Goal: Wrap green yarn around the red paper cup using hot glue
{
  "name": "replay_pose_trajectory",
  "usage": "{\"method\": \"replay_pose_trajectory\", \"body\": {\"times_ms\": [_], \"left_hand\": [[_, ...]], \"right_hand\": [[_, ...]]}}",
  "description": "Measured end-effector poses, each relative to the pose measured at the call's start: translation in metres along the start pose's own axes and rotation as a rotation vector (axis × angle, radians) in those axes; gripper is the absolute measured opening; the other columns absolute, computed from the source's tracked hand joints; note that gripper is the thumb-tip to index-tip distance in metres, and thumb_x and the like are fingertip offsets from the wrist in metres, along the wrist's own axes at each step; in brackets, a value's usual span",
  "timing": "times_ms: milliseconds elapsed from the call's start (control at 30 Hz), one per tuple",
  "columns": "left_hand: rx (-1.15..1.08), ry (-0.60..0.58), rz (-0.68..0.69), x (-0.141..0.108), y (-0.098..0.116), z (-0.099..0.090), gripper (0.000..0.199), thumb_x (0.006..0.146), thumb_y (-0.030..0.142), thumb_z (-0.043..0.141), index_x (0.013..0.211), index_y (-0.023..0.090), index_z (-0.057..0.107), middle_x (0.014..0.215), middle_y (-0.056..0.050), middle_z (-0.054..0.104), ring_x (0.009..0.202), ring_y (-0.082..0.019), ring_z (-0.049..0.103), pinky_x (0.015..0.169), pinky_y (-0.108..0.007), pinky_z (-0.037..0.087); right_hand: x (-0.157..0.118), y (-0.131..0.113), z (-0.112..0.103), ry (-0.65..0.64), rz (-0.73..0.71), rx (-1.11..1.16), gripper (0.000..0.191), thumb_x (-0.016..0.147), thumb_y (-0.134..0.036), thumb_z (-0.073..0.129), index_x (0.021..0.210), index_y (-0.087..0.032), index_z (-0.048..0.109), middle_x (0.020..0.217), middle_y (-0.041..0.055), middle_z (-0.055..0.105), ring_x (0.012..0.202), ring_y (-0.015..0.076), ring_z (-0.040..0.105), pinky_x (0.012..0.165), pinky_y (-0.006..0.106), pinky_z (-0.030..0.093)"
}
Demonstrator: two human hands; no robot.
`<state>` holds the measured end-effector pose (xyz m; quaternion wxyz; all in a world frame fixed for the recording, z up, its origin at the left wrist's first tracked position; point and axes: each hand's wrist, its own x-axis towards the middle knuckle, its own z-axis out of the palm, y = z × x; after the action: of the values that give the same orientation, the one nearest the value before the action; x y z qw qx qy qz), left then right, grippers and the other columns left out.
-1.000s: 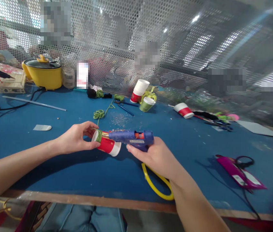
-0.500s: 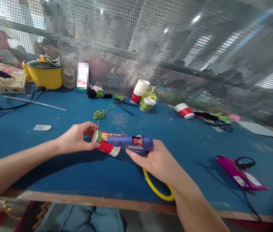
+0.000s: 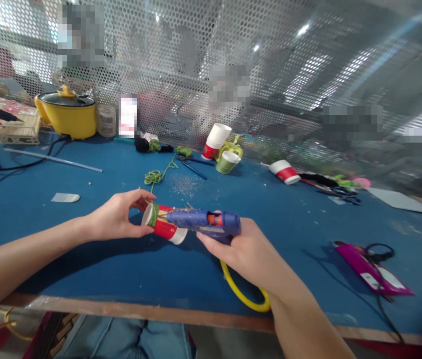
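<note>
My left hand [image 3: 123,217] pinches the rim end of a red and white paper cup [image 3: 165,230] that lies on its side, with green yarn [image 3: 153,215] wound round it near the rim. A strand runs from the cup back to a small loose heap of green yarn [image 3: 153,177]. My right hand [image 3: 239,242] is closed round a blue glue gun [image 3: 203,222], whose nozzle points left at the cup beside the wound yarn. Whether the tip touches is too small to tell. Below my right hand a yellow ring-shaped thing [image 3: 243,296] shows in part.
On the blue table [image 3: 121,274] a yellow pot [image 3: 71,117] and a jar [image 3: 106,120] stand at the back left. Stacked cups [image 3: 216,139], a green-wrapped cup [image 3: 228,162] and a tipped cup [image 3: 285,172] are farther back. A magenta pouch [image 3: 371,269] with a cable lies right.
The glue gun and my right hand have shifted slightly right. The cup has turned or moved a little in my left hand, showing more of the wound yarn.
</note>
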<state>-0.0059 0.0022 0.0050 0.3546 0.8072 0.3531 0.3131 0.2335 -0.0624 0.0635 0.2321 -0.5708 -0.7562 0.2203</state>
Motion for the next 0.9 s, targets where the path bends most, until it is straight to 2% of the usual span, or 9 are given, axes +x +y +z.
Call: {"method": "replay_pose_trajectory", "body": {"times_ms": [100, 233, 500, 900], "left_hand": [[-0.007, 0.005, -0.005, 0.0005, -0.0013, -0.0001, 0.050, 0.066, 0.029, 0.067, 0.109, 0.015, 0.047, 0.096, -0.007, 0.063, 0.088, -0.019, 0.061, 0.082, -0.035, 0.052], [-0.001, 0.014, -0.013, 0.0006, -0.0024, 0.0004, 0.051, 0.066, 0.031, 0.068, 0.110, 0.015, 0.046, 0.095, -0.006, 0.063, 0.085, -0.019, 0.062, 0.080, -0.035, 0.052], [0.007, 0.024, -0.019, -0.0006, -0.0010, 0.0001, 0.051, 0.066, 0.031, 0.068, 0.109, 0.014, 0.047, 0.094, -0.007, 0.063, 0.086, -0.019, 0.061, 0.081, -0.035, 0.052], [0.165, -0.001, 0.162, -0.0017, 0.0011, -0.0013, 0.053, 0.068, 0.028, 0.066, 0.115, 0.014, 0.045, 0.108, -0.010, 0.059, 0.091, -0.019, 0.061, 0.082, -0.031, 0.051]], "right_hand": [[-0.0003, -0.0007, 0.0001, -0.004, 0.005, -0.010, 0.015, 0.074, -0.028, 0.057, 0.064, -0.018, 0.058, 0.058, -0.0009, 0.060, 0.053, 0.0132, 0.051, 0.051, 0.024, 0.042], [0.0001, -0.0007, 0.0005, 0.030, -0.027, -0.016, 0.012, 0.074, -0.027, 0.057, 0.067, -0.018, 0.059, 0.063, -0.0001, 0.063, 0.057, 0.0139, 0.054, 0.056, 0.024, 0.044], [-0.0015, -0.0038, 0.0010, 0.005, -0.040, -0.004, 0.012, 0.075, -0.026, 0.057, 0.066, -0.019, 0.055, 0.061, -0.0018, 0.060, 0.054, 0.0120, 0.051, 0.051, 0.022, 0.041], [0.0030, 0.0032, 0.0005, 0.058, -0.029, -0.037, 0.014, 0.076, -0.029, 0.057, 0.068, -0.018, 0.061, 0.065, 0.0014, 0.065, 0.060, 0.0160, 0.057, 0.058, 0.026, 0.045]]}}
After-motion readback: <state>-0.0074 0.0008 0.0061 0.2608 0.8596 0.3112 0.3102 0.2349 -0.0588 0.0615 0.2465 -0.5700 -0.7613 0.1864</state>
